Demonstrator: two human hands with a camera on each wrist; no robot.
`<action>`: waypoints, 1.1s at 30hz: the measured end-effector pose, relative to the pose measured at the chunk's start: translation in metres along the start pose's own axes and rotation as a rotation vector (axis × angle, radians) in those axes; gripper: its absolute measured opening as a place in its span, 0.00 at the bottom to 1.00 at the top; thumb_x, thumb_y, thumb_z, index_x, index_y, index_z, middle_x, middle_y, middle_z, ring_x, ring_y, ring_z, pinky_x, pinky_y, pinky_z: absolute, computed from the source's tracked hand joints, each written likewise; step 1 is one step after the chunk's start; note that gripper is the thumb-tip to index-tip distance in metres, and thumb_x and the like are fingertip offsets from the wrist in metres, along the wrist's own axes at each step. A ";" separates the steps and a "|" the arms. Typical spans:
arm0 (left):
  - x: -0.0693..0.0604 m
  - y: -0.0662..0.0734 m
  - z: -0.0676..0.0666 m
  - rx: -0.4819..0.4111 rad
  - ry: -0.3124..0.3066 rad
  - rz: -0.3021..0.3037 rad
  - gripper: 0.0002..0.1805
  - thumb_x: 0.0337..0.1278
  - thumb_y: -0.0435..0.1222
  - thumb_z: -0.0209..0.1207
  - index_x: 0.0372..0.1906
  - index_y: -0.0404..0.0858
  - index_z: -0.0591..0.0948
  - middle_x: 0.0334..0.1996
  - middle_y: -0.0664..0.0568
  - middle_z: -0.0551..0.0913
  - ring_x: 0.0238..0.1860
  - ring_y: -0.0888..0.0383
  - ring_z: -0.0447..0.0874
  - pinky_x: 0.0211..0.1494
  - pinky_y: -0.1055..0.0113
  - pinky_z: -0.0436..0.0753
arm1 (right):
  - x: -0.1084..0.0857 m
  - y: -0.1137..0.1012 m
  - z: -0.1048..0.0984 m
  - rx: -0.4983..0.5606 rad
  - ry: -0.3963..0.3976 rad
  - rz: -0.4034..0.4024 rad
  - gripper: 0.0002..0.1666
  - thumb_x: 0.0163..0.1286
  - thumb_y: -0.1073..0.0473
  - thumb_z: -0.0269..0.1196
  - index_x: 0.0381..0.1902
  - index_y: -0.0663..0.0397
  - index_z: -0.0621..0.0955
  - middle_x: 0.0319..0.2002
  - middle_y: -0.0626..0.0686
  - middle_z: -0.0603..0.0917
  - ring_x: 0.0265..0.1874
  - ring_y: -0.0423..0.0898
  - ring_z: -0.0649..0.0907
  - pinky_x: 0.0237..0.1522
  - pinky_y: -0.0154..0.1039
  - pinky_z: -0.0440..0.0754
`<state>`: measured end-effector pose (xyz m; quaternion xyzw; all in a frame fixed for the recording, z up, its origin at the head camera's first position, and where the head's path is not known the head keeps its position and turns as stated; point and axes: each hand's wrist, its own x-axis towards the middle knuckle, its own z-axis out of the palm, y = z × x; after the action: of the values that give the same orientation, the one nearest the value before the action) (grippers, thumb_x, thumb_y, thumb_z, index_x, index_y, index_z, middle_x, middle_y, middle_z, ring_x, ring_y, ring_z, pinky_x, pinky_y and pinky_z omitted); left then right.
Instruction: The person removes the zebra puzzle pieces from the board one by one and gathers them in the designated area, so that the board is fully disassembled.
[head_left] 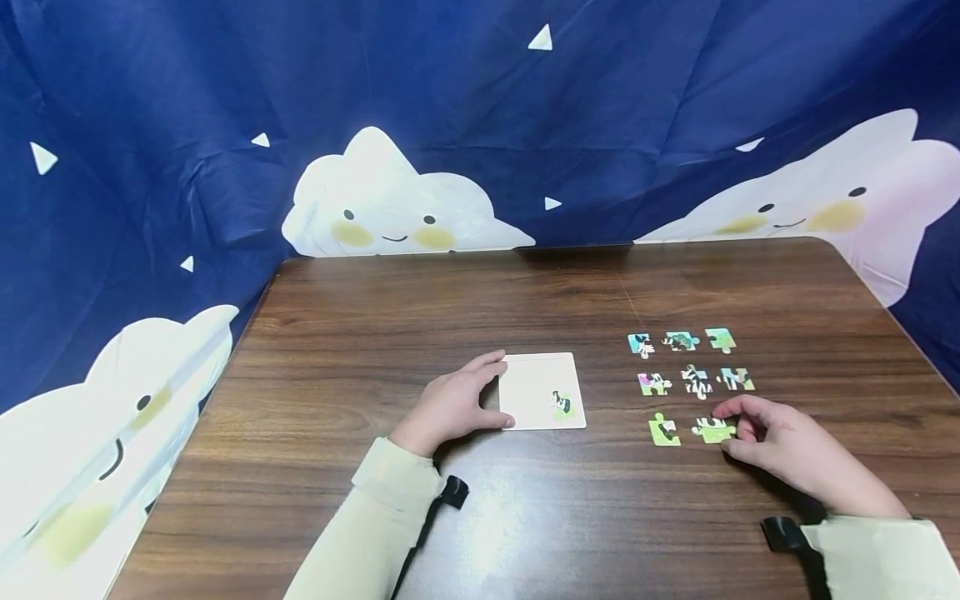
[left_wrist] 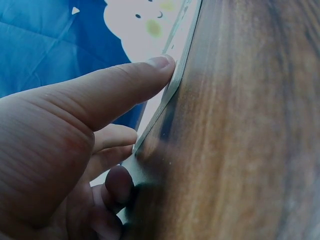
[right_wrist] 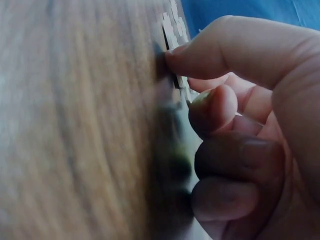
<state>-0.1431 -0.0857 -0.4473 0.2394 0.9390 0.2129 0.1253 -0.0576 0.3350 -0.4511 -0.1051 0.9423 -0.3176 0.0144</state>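
Note:
A square white puzzle board [head_left: 536, 390] lies flat on the table, with a green piece showing a black-and-white figure [head_left: 562, 404] in its near right corner. My left hand [head_left: 457, 404] rests along the board's left edge, thumb at the near corner and forefinger at the far one. In the left wrist view, the left thumb [left_wrist: 162, 62] lies straight on the board's rim. My right hand [head_left: 783, 437] pinches the right end of a green and white puzzle piece [head_left: 711, 430] between thumb and forefinger. Its other fingers are curled, and the piece is mostly hidden in the right wrist view.
Other puzzle pieces lie in rows at the right: a blue-green one [head_left: 681, 341], a green one [head_left: 721, 338], a black-and-white one [head_left: 696, 382] and a green corner piece [head_left: 663, 431], among several. A blue curtain [head_left: 465, 75] hangs behind the brown wooden table [head_left: 360, 317].

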 end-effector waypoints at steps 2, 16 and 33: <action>0.000 0.000 0.000 -0.001 -0.001 0.000 0.44 0.51 0.54 0.71 0.73 0.46 0.71 0.76 0.65 0.60 0.71 0.60 0.68 0.61 0.48 0.74 | 0.000 0.000 -0.001 -0.002 -0.003 0.008 0.16 0.56 0.66 0.71 0.43 0.55 0.81 0.23 0.41 0.70 0.22 0.33 0.69 0.25 0.33 0.64; 0.002 0.001 0.002 -0.010 0.000 0.010 0.44 0.50 0.55 0.71 0.73 0.46 0.71 0.76 0.65 0.61 0.71 0.59 0.68 0.60 0.48 0.75 | -0.003 0.000 -0.003 0.021 0.004 -0.002 0.18 0.55 0.68 0.71 0.44 0.55 0.81 0.23 0.41 0.70 0.22 0.33 0.70 0.25 0.32 0.64; 0.001 -0.002 0.001 0.014 -0.002 0.020 0.45 0.51 0.55 0.70 0.74 0.47 0.69 0.77 0.65 0.59 0.70 0.59 0.69 0.59 0.49 0.76 | 0.014 -0.045 0.014 -0.018 0.093 -0.088 0.14 0.59 0.60 0.73 0.43 0.50 0.84 0.22 0.38 0.69 0.20 0.33 0.68 0.25 0.33 0.65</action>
<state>-0.1445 -0.0859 -0.4496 0.2497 0.9379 0.2073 0.1226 -0.0615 0.2883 -0.4348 -0.1319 0.9392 -0.3138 -0.0444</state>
